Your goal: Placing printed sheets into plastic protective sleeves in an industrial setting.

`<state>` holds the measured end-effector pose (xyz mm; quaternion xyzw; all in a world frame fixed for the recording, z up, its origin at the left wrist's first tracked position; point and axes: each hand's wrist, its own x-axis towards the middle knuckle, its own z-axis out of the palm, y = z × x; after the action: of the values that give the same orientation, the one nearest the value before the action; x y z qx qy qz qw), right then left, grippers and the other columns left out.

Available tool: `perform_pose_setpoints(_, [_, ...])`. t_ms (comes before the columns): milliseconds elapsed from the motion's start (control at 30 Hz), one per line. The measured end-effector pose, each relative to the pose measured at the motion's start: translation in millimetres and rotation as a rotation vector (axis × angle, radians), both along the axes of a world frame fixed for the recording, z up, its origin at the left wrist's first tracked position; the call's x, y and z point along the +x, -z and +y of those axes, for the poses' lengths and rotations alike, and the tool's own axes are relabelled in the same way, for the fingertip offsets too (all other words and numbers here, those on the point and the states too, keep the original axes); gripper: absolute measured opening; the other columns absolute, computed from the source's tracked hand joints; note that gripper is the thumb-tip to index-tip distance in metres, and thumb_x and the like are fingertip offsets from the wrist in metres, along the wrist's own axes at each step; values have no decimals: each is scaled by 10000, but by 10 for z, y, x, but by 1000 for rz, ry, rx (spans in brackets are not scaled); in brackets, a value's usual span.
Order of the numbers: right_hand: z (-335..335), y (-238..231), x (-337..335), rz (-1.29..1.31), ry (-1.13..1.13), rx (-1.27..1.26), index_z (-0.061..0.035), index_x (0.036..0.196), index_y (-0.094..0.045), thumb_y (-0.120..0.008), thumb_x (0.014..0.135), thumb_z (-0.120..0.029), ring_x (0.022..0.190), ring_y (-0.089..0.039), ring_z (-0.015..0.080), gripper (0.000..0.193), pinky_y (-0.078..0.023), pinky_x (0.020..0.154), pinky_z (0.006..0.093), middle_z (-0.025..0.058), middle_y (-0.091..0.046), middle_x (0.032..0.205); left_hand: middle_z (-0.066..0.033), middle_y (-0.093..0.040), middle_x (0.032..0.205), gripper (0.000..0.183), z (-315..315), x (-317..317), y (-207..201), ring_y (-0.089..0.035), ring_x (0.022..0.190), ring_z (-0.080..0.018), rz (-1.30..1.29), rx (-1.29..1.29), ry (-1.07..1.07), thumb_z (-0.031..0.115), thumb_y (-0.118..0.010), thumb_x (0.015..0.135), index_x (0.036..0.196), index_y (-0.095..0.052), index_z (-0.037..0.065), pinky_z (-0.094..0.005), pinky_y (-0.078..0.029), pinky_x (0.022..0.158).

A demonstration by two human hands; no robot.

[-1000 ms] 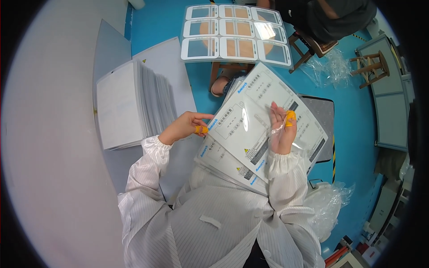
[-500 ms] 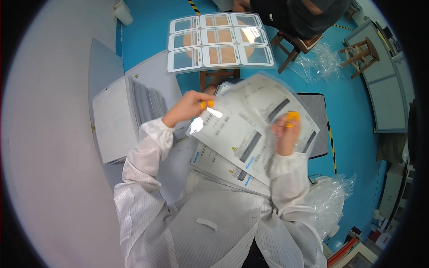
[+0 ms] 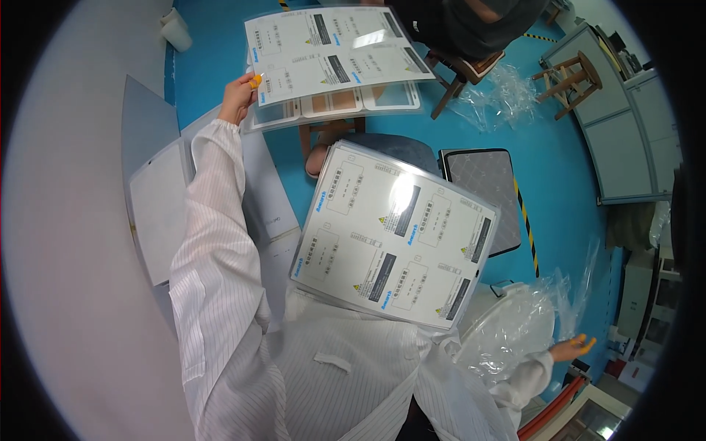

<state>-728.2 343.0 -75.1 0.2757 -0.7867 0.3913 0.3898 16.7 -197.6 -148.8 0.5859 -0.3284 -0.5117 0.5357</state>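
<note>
My left hand [image 3: 239,97], with orange finger cots, pinches the left edge of a printed white sheet [image 3: 301,55] with a glossy face. That sheet hovers over or rests on a clear sheet with white-framed windows [image 3: 323,106] on a stool; I cannot tell which. A stack of similar printed sheets [image 3: 390,235] lies on my lap, its top sheet catching a bright reflection. Far to the lower right, my right hand [image 3: 573,348] is stretched out with its fingers apart, beside crumpled clear plastic film [image 3: 515,331]. It holds nothing that I can make out.
At the left, a pile of white sheets [image 3: 158,213] leans beside my left arm. More plastic film [image 3: 496,99] lies on the blue floor near a wooden stool [image 3: 570,82]. A seated person [image 3: 493,29] is at the far side. A grey padded panel [image 3: 485,191] lies right of my lap.
My left hand has carried a printed sheet from above my lap to the far stool. My right hand has left the sheet and swung out to the lower right.
</note>
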Motion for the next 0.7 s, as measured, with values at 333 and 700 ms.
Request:
perform_pose_setpoints(333, [877,1692,-193,-1244,-202,940,28,1153,-529,-576,832,-185,855,-605,282,388,-484,764,375,154,-621,1036,-41,-641,872,364,816,128,78,-587,739,-106,-734,-150,325,104,-614,772,1130,-611,44,-233,-472,674])
perform_pose_setpoints(700, [-875,-481,1001,-366,-108,1098,32,914,-629,-583,839,-145,760,-639,309,197,-474,665,375,198,-648,829,-104,-630,950,693,3166,-412,-21,-602,860,-176,-173,391,898,-18,-691,668,1297,-400,-10,-269,-477,823])
